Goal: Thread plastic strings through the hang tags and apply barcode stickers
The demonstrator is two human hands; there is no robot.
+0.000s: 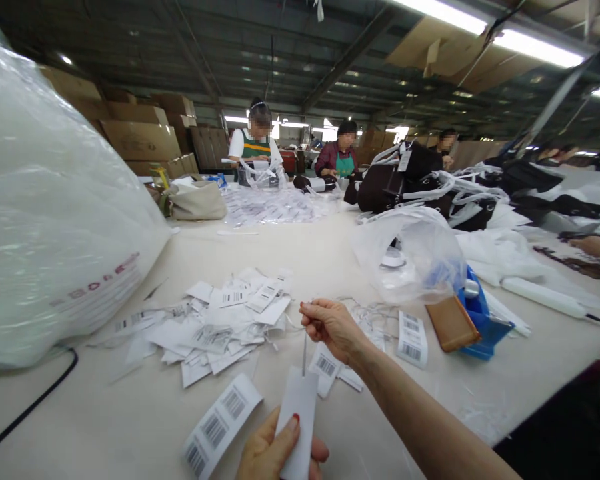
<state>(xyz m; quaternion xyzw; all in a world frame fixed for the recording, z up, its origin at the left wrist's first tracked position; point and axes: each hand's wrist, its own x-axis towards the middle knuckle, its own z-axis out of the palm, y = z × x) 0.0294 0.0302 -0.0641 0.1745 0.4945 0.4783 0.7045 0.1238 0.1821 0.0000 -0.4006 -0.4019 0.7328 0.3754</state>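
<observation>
My left hand (275, 450) grips a blank white hang tag (299, 407) at the bottom of the view, thumb across its face. A thin string (305, 353) rises from the tag's top end. Above it, my right hand (327, 327) pinches the string's upper end between thumb and fingertips. Beside the left hand lies a strip of barcode stickers (223, 427). A loose pile of white tags (230, 320), some with barcodes, is spread just beyond. Under and behind my right hand are more strung tags (326, 365), partly hidden by the forearm.
A large filled plastic bag (55, 220) bulges at left. To the right are a clear bag (410, 253), a blue holder (485, 327), a brown block (450, 323) and a barcode sheet (413, 339). Dark bags (395, 180) are heaped behind; co-workers (257, 140) work across the table.
</observation>
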